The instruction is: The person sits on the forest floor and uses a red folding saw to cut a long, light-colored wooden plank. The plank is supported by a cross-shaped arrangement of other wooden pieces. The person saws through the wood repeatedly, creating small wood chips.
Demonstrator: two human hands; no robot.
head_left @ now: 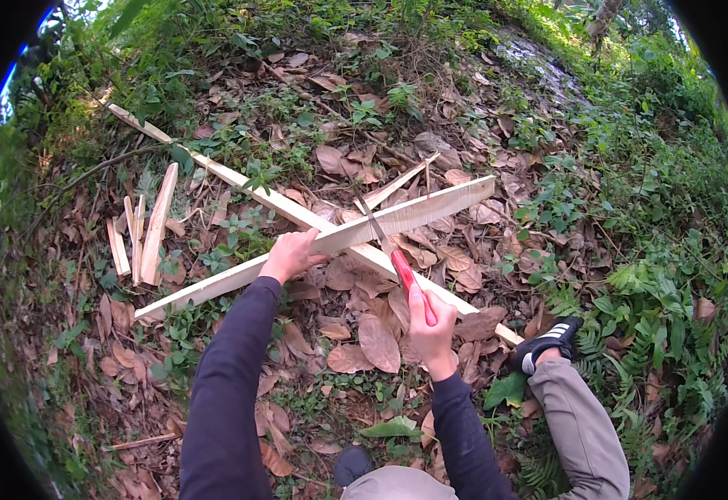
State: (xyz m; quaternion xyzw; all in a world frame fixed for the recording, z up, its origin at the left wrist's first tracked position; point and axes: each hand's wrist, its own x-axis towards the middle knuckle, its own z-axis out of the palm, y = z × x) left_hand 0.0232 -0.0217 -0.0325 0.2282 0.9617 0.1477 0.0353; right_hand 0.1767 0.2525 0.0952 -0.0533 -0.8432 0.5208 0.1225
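My right hand (432,332) is closed round the red handle of a handsaw (401,265). Its thin blade slants up and left, resting against the near edge of a pale wooden plank (443,202). Just left of the blade, my left hand (292,255) is wrapped over that plank, fingers bent around it. The plank lies diagonally across a longer wooden strip (251,185), forming an X. The strip's lower end reaches my right shoe (552,342). How deep the blade sits in the wood is hard to make out.
Several short cut pieces of wood (157,227) lie at the left, and thin offcuts (399,180) lie beyond the plank. Big dry brown leaves (378,342) cover the ground among green plants (647,292). A slope rises behind. My other shoe (352,464) is at the bottom.
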